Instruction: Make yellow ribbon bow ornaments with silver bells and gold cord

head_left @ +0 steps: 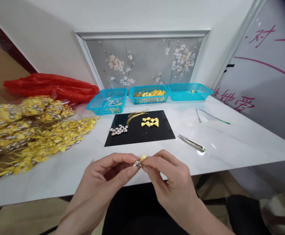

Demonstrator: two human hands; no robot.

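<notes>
Currently we hold one small piece, a yellow bow (142,158) joined to a silver bead (135,164), pinched between both hands just over the near edge of the white table (230,143). Our left hand (108,176) closes thumb and forefinger on the bead end from 9 o'clock; our right hand (168,178) closes its fingertips on the yellow end from 3 o'clock. The piece sits right at the fingertips, touching both, with only its middle showing. Whether it is fully joined we cannot tell; too small.

Progress, as we judge it: well under way, not finished. At 9 to 10 o'clock lies a large heap of finished yellow pieces (46,140), some bagged. At 12 o'clock, on the black mat (140,132), loose stock remains: a cluster of silver beads (118,130), a few yellow bows (150,122), a bundle of gold wires (136,115).

Beyond the mat, three blue baskets (148,94) stand in a row. Snips (191,143) lie at 2 o'clock, untouched. A red bag (51,85) lies far at 10 o'clock.
</notes>
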